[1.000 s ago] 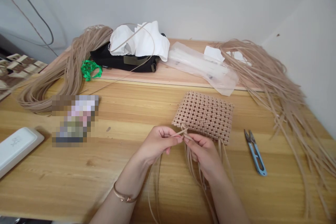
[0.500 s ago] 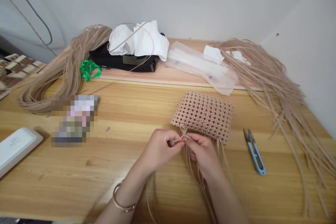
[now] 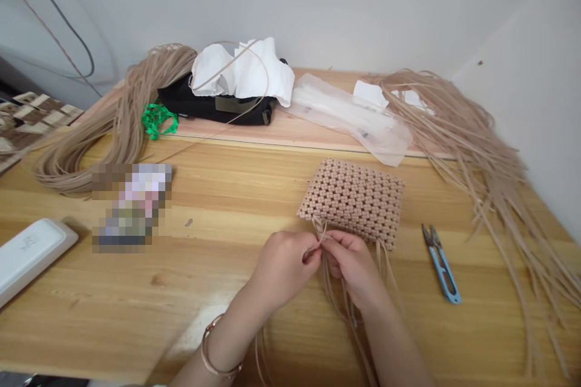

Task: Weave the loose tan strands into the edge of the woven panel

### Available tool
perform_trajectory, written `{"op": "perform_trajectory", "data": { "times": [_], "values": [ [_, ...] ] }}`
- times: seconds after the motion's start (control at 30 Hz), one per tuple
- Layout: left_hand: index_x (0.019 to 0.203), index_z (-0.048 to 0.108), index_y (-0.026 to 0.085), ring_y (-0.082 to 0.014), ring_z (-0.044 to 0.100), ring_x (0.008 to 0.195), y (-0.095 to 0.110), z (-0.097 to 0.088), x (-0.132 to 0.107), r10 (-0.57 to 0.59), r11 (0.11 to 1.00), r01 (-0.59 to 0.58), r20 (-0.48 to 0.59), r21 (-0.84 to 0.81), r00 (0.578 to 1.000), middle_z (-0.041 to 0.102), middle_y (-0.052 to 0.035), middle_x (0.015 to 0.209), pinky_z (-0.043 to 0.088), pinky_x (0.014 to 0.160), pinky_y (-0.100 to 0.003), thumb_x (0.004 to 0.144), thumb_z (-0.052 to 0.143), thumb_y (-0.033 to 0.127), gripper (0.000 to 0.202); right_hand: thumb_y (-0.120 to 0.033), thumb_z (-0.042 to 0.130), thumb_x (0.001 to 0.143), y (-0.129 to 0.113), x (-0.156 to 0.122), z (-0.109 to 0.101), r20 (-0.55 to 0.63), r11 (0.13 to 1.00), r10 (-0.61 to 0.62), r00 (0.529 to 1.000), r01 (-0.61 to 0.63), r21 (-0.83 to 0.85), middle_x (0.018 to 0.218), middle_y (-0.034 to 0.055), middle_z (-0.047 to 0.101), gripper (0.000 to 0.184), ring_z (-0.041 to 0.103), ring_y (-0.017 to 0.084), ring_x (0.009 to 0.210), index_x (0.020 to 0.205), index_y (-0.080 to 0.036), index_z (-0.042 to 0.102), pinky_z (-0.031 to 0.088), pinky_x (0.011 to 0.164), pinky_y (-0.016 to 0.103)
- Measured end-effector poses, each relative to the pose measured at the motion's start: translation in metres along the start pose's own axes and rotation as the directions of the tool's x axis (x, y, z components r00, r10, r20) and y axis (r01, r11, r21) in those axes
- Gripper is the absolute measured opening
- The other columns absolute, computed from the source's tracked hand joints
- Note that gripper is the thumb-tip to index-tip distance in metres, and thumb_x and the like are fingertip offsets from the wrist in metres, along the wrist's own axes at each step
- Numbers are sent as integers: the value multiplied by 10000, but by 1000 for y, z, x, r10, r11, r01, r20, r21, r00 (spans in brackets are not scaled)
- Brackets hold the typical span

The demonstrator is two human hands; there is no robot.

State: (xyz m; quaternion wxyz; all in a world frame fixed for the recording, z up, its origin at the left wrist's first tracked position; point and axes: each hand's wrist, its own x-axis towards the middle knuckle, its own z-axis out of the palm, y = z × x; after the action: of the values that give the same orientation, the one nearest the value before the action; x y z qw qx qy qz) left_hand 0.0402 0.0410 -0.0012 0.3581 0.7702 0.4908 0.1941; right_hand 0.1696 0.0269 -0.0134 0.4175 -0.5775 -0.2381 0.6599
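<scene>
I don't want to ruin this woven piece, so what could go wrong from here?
The strips hanging loose below the right hand could tangle. The left hand grips strips near one corner of the woven piece; pulling too hard might pucker it. The scissors lie open to the right; a careless sideways sweep might bump them.

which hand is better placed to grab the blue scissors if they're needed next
Probably the right hand: the scissors lie to its right, and the left hand is farther off. Both pinch strips, so the right may first need freeing.
</scene>
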Motion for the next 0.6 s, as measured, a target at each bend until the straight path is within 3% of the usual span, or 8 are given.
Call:
{"op": "perform_trajectory", "data": {
  "times": [0.2, 0.3, 0.47, 0.6],
  "values": [
    [535, 424, 184, -113, 337, 454, 5, 5, -1, 65, 979, -62, -10, 193, 998, 424, 14, 484, 157, 478, -251, 753, 435, 156, 221, -306, 692, 618, 2, 0, -1, 40, 1000, -29, 999, 28, 9, 380, -80, 354, 183, 195, 44, 367, 547, -155, 616, 89, 353, 199],
    [549, 458, 184, -114, 348, 454, 6, 5, -1, 69, 977, -65, -13, 204, 998, 445, 7, 492, 167, 475, -249, 761, 428, 158, 215, -315, 703, 623, 4, 1, -3, 59, 999, -44, 997, 43, 22, 409, -64, 420, 165, 252, 48, 376, 602, -156, 663, 153, 363, 191],
    [520, 472, 168, -85, 376, 451, 7, 4, -2, -23, 999, 22, -15, -42, 1000, 444, 35, 477, 243, 475, -212, 765, 469, 193, 247, -357, 718, 609, 3, 1, -6, 81, 998, -46, 996, 43, 38, 477, -27, 531, 209, 405, 80, 433, 651, -153, 692, 274, 405, 191],
    [564, 564, 154, -89, 450, 500, 9, 7, -3, -160, 910, 176, 75, -376, 984, 529, 29, 527, 310, 479, -189, 719, 540, 205, 164, -369, 719, 602, 1, 0, -6, 63, 999, -10, 998, 8, 42, 548, 1, 599, 239, 480, 102, 472, 686, -147, 687, 316, 408, 191]
  ]
}}
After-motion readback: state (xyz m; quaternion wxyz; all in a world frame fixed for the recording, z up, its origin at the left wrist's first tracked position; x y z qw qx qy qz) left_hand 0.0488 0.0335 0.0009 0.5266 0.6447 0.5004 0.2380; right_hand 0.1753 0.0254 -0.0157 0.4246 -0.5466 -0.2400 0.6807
